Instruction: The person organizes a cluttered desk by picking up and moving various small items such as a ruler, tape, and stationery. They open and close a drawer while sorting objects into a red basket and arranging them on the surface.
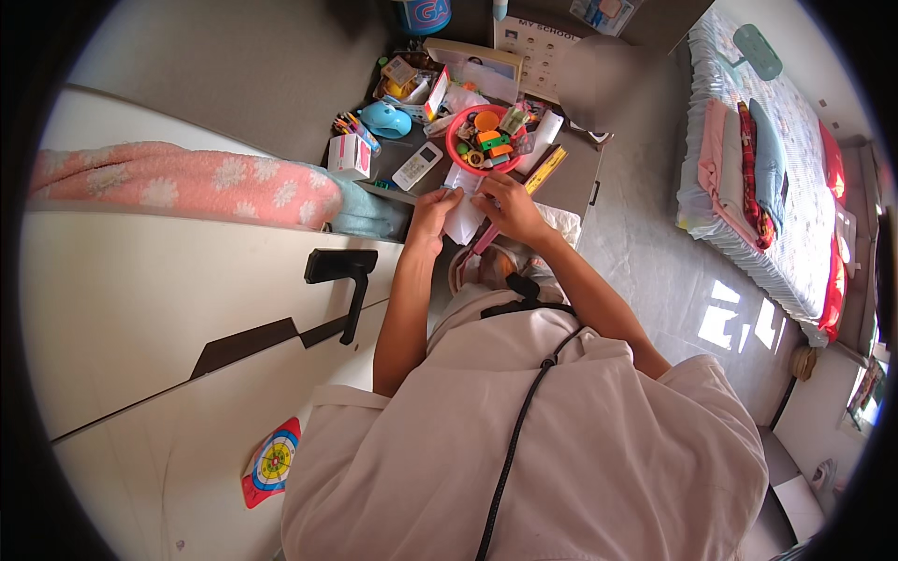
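White sheet (pixel 463 224) hangs between the left hand (pixel 436 211) and right hand (pixel 513 208), both hands pinching it.

The left forearm (pixel 402 313) and right forearm (pixel 591 288) reach away from the body and slant inward, bringing the left grip (pixel 436 213), thumb laid along the top, just beside the right grip (pixel 511 208), its back turned up and its fingers bent inward.

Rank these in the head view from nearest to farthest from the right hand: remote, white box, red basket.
1. Red basket, just beyond the right hand.
2. Remote, to the hand's left.
3. White box, farther left.
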Action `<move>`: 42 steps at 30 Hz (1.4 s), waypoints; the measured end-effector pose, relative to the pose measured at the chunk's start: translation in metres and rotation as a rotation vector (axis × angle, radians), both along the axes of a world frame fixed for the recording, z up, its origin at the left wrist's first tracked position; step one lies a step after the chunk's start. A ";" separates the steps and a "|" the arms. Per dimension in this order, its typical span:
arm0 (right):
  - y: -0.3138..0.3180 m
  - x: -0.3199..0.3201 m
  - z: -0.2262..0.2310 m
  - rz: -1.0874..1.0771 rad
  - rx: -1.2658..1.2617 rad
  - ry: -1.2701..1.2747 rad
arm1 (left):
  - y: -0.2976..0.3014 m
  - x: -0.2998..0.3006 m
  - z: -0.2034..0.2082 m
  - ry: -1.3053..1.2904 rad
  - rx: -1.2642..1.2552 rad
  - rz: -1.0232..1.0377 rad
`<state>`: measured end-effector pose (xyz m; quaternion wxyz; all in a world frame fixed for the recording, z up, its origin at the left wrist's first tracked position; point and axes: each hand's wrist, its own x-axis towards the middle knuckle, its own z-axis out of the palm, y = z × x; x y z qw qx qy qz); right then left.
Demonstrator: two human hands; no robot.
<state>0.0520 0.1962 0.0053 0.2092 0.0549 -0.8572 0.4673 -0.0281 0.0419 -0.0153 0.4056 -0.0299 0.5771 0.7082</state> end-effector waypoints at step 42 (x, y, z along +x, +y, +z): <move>-0.007 0.000 -0.028 -0.058 -0.315 -0.346 | -0.007 0.006 0.000 1.114 -0.551 -0.287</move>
